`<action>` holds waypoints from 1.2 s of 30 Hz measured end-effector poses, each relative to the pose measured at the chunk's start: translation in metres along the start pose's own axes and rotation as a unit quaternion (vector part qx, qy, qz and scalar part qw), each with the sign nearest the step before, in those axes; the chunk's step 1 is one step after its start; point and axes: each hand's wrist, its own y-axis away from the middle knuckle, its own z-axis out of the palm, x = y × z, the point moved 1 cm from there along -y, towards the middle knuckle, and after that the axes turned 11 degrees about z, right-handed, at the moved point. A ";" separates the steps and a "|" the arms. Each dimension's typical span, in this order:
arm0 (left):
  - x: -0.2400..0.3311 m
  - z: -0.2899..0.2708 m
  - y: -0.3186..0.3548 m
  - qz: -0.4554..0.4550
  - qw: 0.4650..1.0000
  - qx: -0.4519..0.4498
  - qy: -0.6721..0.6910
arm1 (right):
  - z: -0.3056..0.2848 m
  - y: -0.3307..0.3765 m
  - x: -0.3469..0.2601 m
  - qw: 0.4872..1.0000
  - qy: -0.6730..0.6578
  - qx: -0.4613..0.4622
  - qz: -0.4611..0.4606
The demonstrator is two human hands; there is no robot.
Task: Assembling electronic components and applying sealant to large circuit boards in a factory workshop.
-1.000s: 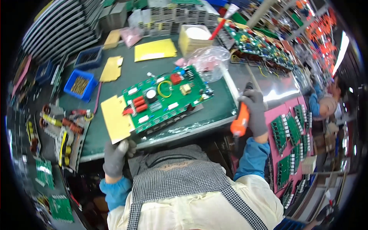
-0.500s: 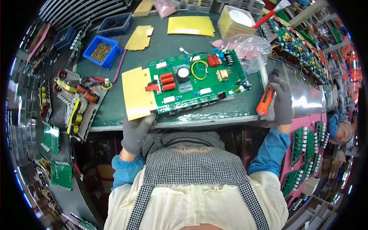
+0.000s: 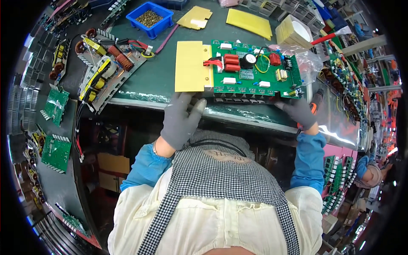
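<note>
A green circuit board (image 3: 236, 80) with red, white and black parts lies at the bench's front edge, on a dark metal base (image 3: 244, 98). A flat yellow sheet (image 3: 189, 66) sticks out from its left side. My left hand (image 3: 180, 121), in a grey glove, is at the sheet's front edge, thumb spread away from the fingers, with nothing seen in it. At the board's front right corner, my gloved right hand (image 3: 299, 112) has its fingers closed on the edge; the fingertips are partly hidden. An orange and black screwdriver (image 3: 314, 107) lies behind that hand, partly covered by it.
A blue bin (image 3: 166, 16) of small brass-coloured screws stands at the back left. Wired coil assemblies (image 3: 104, 68) lie left of the board. Yellow sheets (image 3: 250, 23), a roll in a box (image 3: 293, 30) and a clear plastic bag (image 3: 312, 59) are behind it.
My right hand has left the screwdriver and moved left to the board's corner. The board now sits straighter. My left hand's thumb has come away from the sheet. The view has shifted.
</note>
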 end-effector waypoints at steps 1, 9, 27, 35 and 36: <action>0.001 0.000 0.001 0.008 1.000 0.002 0.004 | 0.006 -0.003 0.008 0.999 -0.030 0.003 -0.016; 0.007 0.005 0.002 0.016 1.000 -0.004 -0.023 | 0.032 0.001 0.025 0.988 -0.030 0.150 -0.010; -0.093 -0.024 -0.090 -0.080 0.977 0.113 0.164 | 0.073 0.032 -0.028 0.935 -0.354 -0.008 0.026; -0.039 -0.037 -0.118 -0.006 0.982 0.186 -0.026 | 0.064 -0.002 -0.031 0.973 -0.035 0.216 -0.071; -0.024 -0.037 -0.119 0.051 0.978 0.188 -0.080 | 0.068 -0.009 -0.034 0.973 -0.002 0.218 -0.079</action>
